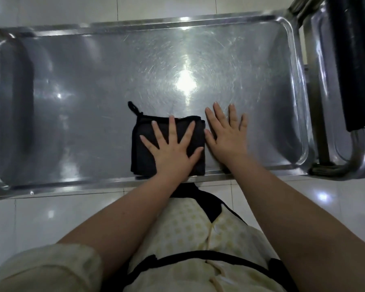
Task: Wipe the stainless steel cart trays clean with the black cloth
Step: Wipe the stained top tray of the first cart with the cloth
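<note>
White floor tiles surround the steel tray (pixel 93 91). The left hand (pixel 173 152), fingers spread flat, presses the folded black cloth (pixel 141 152) under its palm. The right hand (pixel 228 135) lies flat just beside it. Ungripped, the cloth could slip or unfold mid-stroke.

Left hand (pixel 173 150) flat on cloth (pixel 144 154)

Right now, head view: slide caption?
Left hand presses folded black cloth on steel cart tray; right hand flat beside it.
</note>
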